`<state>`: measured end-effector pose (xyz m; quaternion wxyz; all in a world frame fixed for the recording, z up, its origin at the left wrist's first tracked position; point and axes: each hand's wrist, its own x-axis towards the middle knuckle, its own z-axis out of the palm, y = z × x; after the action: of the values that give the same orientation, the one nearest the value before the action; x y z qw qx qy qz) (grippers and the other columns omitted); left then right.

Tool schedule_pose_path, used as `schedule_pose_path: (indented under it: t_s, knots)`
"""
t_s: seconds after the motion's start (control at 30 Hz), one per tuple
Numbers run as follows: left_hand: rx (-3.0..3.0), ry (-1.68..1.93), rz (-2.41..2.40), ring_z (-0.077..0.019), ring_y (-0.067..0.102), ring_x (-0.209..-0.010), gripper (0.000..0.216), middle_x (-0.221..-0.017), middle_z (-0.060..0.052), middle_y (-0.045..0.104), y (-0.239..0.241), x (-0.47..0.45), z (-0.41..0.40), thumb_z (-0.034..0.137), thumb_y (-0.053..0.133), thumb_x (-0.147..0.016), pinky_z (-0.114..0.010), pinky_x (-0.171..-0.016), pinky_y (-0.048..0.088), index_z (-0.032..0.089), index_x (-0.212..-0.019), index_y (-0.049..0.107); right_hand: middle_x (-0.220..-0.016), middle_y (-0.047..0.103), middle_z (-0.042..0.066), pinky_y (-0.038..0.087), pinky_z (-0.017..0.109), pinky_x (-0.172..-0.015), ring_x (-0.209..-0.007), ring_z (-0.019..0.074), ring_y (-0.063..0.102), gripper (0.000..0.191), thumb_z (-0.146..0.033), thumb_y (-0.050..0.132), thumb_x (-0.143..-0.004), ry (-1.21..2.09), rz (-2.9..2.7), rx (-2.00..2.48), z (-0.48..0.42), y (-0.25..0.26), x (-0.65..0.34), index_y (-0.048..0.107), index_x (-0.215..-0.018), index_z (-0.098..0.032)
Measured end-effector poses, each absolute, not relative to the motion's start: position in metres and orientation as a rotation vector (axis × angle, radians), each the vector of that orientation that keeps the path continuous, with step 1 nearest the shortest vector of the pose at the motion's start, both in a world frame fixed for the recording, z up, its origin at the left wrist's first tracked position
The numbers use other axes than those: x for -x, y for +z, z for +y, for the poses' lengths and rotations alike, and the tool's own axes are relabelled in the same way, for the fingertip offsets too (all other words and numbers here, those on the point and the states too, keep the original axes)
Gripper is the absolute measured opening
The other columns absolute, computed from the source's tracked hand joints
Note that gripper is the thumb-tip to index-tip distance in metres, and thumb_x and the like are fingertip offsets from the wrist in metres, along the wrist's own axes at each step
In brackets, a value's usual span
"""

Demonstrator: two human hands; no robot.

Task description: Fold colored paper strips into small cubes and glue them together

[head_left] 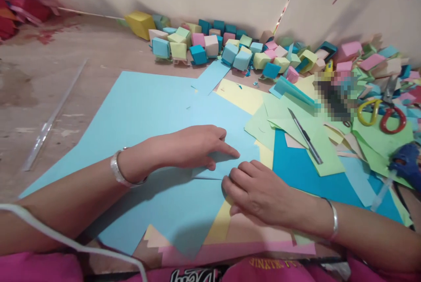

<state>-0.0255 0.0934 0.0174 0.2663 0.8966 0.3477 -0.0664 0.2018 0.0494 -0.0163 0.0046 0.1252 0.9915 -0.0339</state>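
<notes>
A small folded piece of light blue paper point(205, 173) lies over larger light blue sheets point(158, 106). My left hand point(200, 146) rests on it, index finger stretched to the right and thumb apart, pressing it flat. At the paper's near right corner my right hand point(258, 192) has its fingers curled closed on the edge. Its fingertips hide that corner. Beneath the right hand, yellow, peach and pink sheets point(237, 249) stick out toward my body.
Many small folded paper boxes point(197, 54) line the wall. To the right lie a craft knife point(305, 135), scissors point(390, 108), a blue glue gun point(406, 163) and a dark blue sheet point(296, 181). A clear ruler point(54, 117) lies left. A white cable point(69, 238) crosses my left forearm.
</notes>
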Motion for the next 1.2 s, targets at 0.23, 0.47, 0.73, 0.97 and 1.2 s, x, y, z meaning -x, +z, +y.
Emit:
schedule_pose_path:
  t_s: [0.23, 0.47, 0.73, 0.97, 1.2]
  knots:
    - [-2.381, -0.256, 0.975, -0.0176, 0.052, -0.085, 0.055, -0.094, -0.004, 0.055, 0.026, 0.021, 0.093, 0.019, 0.069, -0.081, -0.025, -0.068, 0.035, 0.036, -0.131, 0.056, -0.084, 0.052, 0.004, 0.020, 0.034, -0.061, -0.073, 0.0197, 0.037, 0.054, -0.058, 0.055, -0.088, -0.209, 3.131, -0.425, 0.056, -0.024, -0.195, 0.047, -0.127, -0.021]
    - [-2.400, -0.163, 0.963, -0.0172, 0.052, -0.080, 0.051, -0.088, -0.003, 0.054, 0.017, 0.026, 0.091, 0.017, 0.070, -0.077, -0.026, -0.063, 0.032, 0.037, -0.124, 0.062, -0.087, 0.057, 0.006, 0.020, 0.033, -0.057, -0.076, 0.0223, 0.048, 0.068, -0.068, 0.051, -0.084, -0.121, 3.016, -0.405, 0.056, -0.018, -0.178, 0.040, -0.137, -0.026]
    - [-2.412, -0.153, 0.968, -0.0169, 0.051, -0.076, 0.055, -0.086, -0.002, 0.054, 0.014, 0.024, 0.092, 0.019, 0.069, -0.076, -0.026, -0.060, 0.031, 0.039, -0.126, 0.060, -0.076, 0.060, 0.005, 0.014, 0.031, -0.053, -0.063, 0.0185, 0.054, 0.072, -0.076, 0.039, -0.082, -0.028, 2.967, -0.461, 0.053, -0.016, -0.157, 0.031, -0.141, -0.036]
    - [-2.419, -0.155, 0.976, -0.0170, 0.053, -0.078, 0.059, -0.089, -0.003, 0.054, 0.016, 0.026, 0.093, 0.017, 0.071, -0.075, -0.025, -0.063, 0.034, 0.040, -0.128, 0.059, -0.071, 0.059, 0.004, 0.016, 0.031, -0.055, -0.063, 0.0184, 0.054, 0.074, -0.075, 0.035, -0.085, 0.031, 2.965, -0.528, 0.045, -0.013, -0.174, 0.031, -0.143, -0.028]
    - [-2.390, -0.196, 0.984, -0.0192, 0.056, -0.086, 0.060, -0.095, -0.003, 0.056, 0.016, 0.027, 0.095, 0.018, 0.072, -0.077, -0.025, -0.068, 0.037, 0.043, -0.129, 0.056, -0.063, 0.056, -0.001, 0.012, 0.032, -0.053, -0.054, 0.0184, 0.053, 0.072, -0.068, 0.048, -0.085, 0.182, 2.817, -0.811, 0.024, -0.008, -0.235, 0.035, -0.141, -0.026]
